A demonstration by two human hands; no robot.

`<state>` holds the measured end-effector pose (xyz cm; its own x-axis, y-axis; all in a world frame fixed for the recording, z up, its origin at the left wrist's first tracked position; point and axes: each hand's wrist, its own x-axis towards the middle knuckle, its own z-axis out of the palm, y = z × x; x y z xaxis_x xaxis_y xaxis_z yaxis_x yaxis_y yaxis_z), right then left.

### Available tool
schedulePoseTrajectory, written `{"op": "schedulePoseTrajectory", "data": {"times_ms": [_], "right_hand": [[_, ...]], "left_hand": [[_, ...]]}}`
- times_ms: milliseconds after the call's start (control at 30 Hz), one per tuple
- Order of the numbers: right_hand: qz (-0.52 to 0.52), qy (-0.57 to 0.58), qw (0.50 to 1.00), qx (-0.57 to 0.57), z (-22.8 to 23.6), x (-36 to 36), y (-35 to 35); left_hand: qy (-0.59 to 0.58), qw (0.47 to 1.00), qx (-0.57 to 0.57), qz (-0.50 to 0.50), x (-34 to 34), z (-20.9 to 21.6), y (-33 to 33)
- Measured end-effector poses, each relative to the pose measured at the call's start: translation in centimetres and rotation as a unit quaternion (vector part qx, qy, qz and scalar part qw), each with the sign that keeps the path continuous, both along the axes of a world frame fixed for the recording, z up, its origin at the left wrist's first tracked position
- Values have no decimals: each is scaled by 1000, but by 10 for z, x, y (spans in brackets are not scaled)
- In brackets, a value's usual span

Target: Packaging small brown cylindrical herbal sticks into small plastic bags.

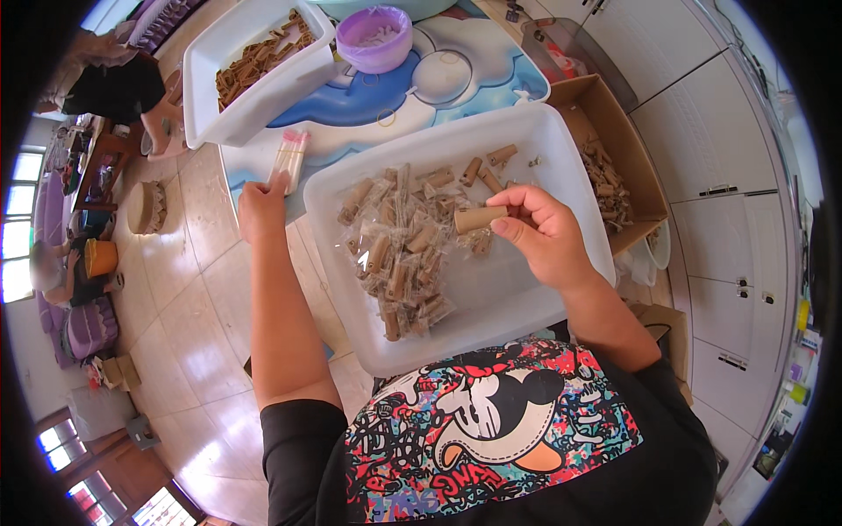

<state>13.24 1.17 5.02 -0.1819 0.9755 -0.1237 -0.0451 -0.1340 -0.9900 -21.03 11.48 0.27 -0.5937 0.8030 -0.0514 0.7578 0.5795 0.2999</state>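
My right hand pinches a light brown cylinder, like a short cardboard tube, between thumb and fingers. It hangs above a white plastic tub. Inside the tub, many similar cylinders wrapped in clear plastic bags are heaped on the left. A few unwrapped brown cylinders lie at its far side. Left of the tub, my left hand is closed, its fingertips at the near end of a stack of small clear plastic bags with a pink-red end. My palm side is hidden.
A blue and white patterned table carries another white tub with brown pieces and a purple bowl with pale bits. Right of my tub stands a cardboard box of brown pieces. White cabinets line the right; other people are at the left.
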Motion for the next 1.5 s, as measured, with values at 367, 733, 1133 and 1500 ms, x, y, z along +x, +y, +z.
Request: {"op": "schedulePoseTrajectory", "data": {"times_ms": [367, 733, 1133, 1500], "right_hand": [[-9, -30, 998, 52, 3, 0, 2], [-80, -85, 938, 325, 19, -17, 11], [-111, -99, 937, 316, 11, -6, 10], [-70, -159, 911, 375, 11, -11, 7]], "left_hand": [[-79, 974, 197, -82, -29, 1, -41], [-587, 796, 111, -98, 93, 62, -96], [-68, 876, 214, -426, 91, 48, -98], [-628, 764, 88, -116, 113, 60, -112]]}}
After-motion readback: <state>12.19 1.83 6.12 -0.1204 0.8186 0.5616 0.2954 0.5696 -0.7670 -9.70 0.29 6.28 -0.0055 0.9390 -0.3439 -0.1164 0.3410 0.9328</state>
